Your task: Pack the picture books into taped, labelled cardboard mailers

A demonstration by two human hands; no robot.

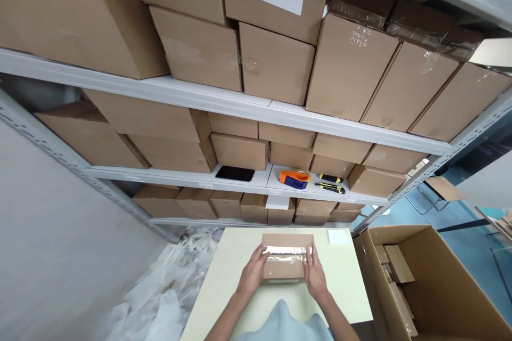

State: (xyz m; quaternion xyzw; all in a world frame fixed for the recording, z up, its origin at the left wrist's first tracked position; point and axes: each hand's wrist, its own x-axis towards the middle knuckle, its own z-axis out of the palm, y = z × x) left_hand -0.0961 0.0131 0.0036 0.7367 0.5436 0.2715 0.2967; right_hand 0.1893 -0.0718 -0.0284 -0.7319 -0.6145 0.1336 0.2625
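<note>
A small brown cardboard box point(286, 241) lies on a pale table point(236, 256), with a strip of clear tape point(286, 251) across its top. My left hand point(253, 272) presses against the box's left end, fingers closed along the side. My right hand point(315, 274) holds the right end the same way. The box sits between both palms.
A white slip point(338, 236) lies at the table's far right corner. An open carton point(424, 282) with small boxes inside stands to the right. On the shelf behind are an orange tape dispenser point(295, 178), two utility knives point(329, 183) and a black tablet point(234, 173). Plastic wrapping point(160, 287) is piled on the left.
</note>
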